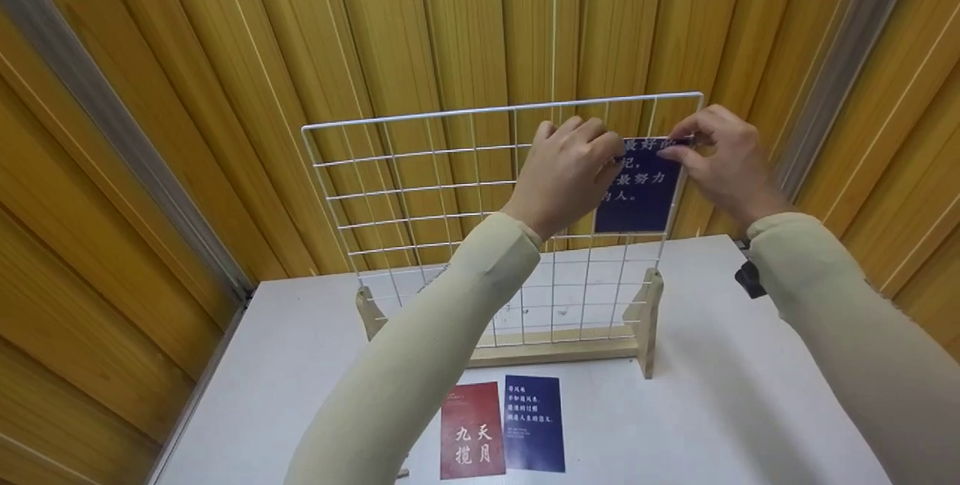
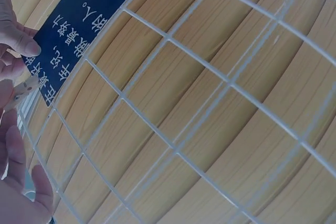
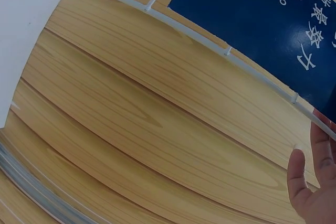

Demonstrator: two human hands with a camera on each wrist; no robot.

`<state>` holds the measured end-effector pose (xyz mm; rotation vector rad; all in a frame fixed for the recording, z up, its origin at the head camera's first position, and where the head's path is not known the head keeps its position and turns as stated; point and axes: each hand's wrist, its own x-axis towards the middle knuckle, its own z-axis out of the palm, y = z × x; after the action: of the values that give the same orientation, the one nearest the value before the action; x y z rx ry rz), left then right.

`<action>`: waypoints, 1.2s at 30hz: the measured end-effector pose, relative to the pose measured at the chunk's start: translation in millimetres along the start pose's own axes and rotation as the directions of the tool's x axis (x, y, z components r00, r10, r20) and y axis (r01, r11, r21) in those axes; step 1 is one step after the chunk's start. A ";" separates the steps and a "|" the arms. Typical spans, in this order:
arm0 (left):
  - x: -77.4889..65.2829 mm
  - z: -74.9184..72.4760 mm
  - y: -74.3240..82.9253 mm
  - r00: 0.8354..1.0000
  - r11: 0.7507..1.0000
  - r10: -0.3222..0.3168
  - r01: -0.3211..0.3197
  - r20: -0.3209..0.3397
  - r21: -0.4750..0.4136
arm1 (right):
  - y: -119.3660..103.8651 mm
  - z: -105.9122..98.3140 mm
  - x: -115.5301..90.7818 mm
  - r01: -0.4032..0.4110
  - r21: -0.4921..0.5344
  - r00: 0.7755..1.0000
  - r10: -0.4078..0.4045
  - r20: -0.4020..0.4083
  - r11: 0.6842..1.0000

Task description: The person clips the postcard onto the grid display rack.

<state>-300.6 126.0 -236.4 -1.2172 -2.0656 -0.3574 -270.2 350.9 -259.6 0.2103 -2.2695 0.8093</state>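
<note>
A dark blue card (image 1: pixel 637 200) with white characters lies against the upper right part of a white wire grid panel (image 1: pixel 435 187). My right hand (image 1: pixel 724 158) pinches the card's upper right corner by the grid's side wire. At the card's upper left corner my left hand (image 1: pixel 574 170) holds a small pale clip (image 2: pixel 23 92), seen in the left wrist view, its fingers curled around it. That hand hides the card's left part in the head view. Whether the clip bites on the wire, I cannot tell.
The grid stands in a wooden base (image 1: pixel 555 352) on a white table (image 1: pixel 300 365). In front lie a red card (image 1: pixel 472 414) and another blue card (image 1: pixel 534 425). A black object (image 1: pixel 750 278) sits near the right table edge. Wood-patterned panels (image 1: pixel 465 34) rise behind.
</note>
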 end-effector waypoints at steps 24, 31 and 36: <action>18.8 -3.3 -6.4 0.996 0.994 -0.087 0.085 -0.035 -0.066 | -14.1 15.5 -1.7 0.018 0.026 1.000 -0.018 0.018 1.000; 22.5 -5.7 -6.4 0.992 0.992 -0.123 0.122 -0.013 -0.035 | -18.9 16.8 -0.5 -0.009 0.032 1.000 0.008 0.026 0.999; 24.6 -5.8 -6.0 0.991 0.991 -0.135 0.135 -0.012 -0.002 | -21.1 17.0 -0.5 -0.018 0.031 0.999 0.017 0.035 0.999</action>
<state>-310.8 135.8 -214.5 -1.0767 -2.1434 -0.4280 -271.8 323.9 -259.1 0.2205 -2.2948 0.8570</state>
